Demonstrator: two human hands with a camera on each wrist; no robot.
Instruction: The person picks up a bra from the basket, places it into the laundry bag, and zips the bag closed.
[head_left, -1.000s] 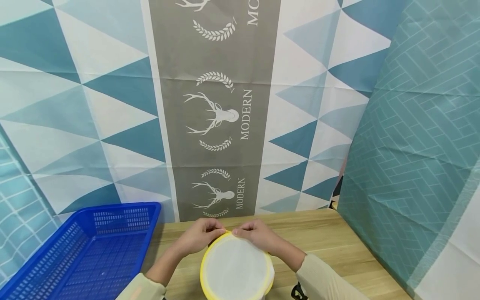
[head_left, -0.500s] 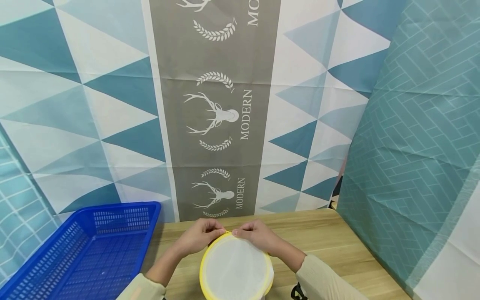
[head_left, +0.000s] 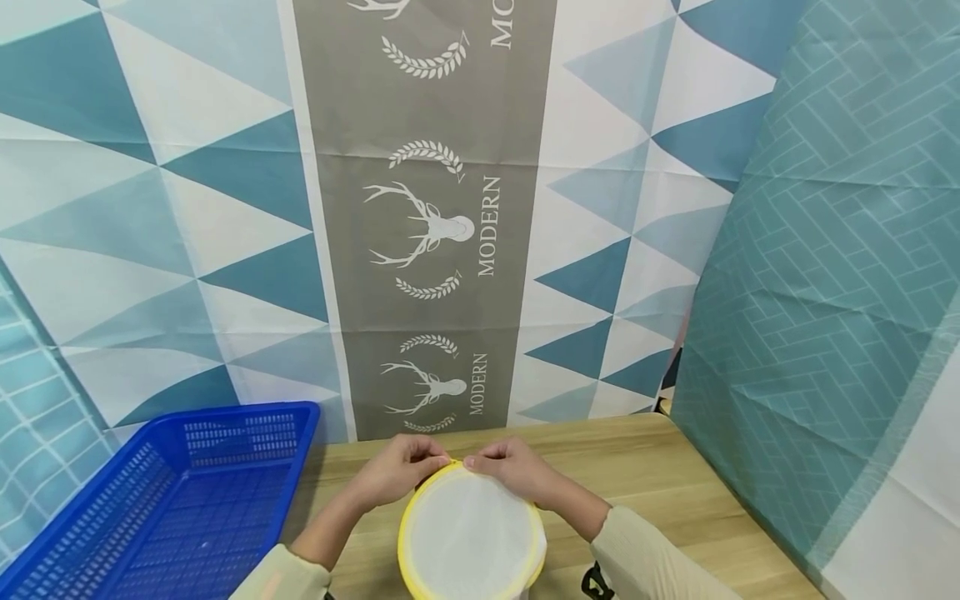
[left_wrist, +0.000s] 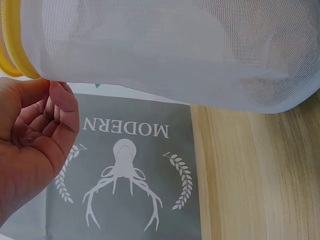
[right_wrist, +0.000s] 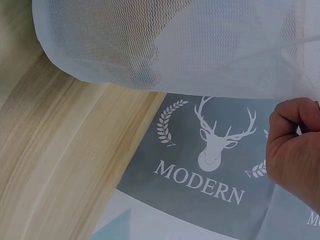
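A white mesh laundry bag (head_left: 472, 537), round and cylinder-shaped with yellow trim, is held up over the table's near edge in the head view. My left hand (head_left: 397, 473) pinches the yellow edge at the top of its round end between thumb and index finger. Just to the right, my right hand (head_left: 517, 473) pinches the same edge, the two thumb tips nearly meeting. Side walls of the mesh bag (left_wrist: 150, 50) show in the left wrist view, with the table faintly visible through the mesh. In the right wrist view the fingertips of my right hand (right_wrist: 295, 142) are cut off.
A blue plastic basket (head_left: 306, 475) with slotted walls stands on the left of the wooden table (head_left: 637, 467). Behind the table hangs a patterned cloth (head_left: 427, 283) with deer heads and triangles. A green cloth (head_left: 832, 275) closes off the right side.
Both hands stay at the top of the mesh bag's yellow edge with hardly any movement. The head view has shifted very slightly.
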